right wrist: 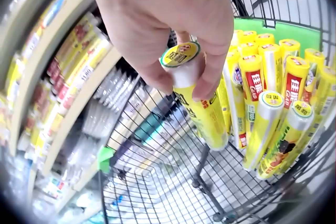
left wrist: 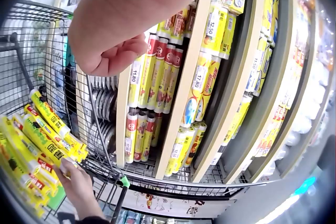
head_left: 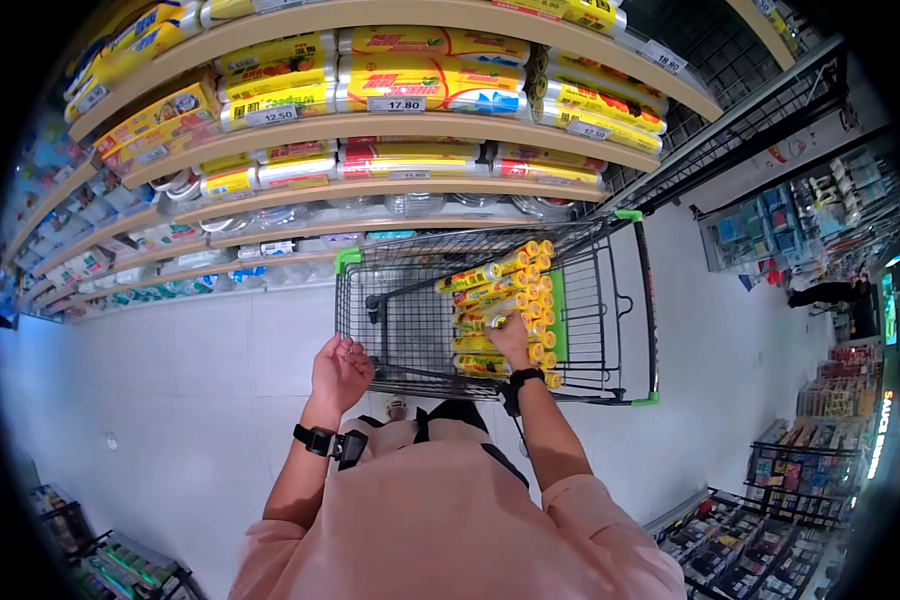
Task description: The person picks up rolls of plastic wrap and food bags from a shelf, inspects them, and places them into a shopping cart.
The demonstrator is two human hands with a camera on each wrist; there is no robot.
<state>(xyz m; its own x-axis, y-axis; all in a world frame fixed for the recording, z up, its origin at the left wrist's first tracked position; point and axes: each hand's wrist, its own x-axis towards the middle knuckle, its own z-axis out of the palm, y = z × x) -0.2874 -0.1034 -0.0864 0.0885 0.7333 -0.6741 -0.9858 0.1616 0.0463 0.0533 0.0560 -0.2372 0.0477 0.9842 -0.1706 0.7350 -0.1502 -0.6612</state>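
Observation:
My right hand [head_left: 511,342] is over the shopping cart [head_left: 402,290] and pinches a yellow wrapped roll [right wrist: 202,116] near its round labelled end. In the right wrist view that roll slants downward, with the thumb and fingers on either side of its top. Several similar yellow rolls [right wrist: 253,85] stand bunched beside it, against the cart's green panel [right wrist: 307,37]. Nothing is in my left hand [head_left: 342,372], which hangs loosely curled by the cart's near left corner. The left wrist view shows its curled fingers [left wrist: 118,56] in front of the shelves.
Shelves [head_left: 300,128] stocked with yellow rolls run along the cart's far side, above lower shelves of plastic containers. Pale floor [head_left: 200,370] stretches to the left. More display racks [head_left: 760,530] stand at the right, where another person [head_left: 828,292] is partly visible.

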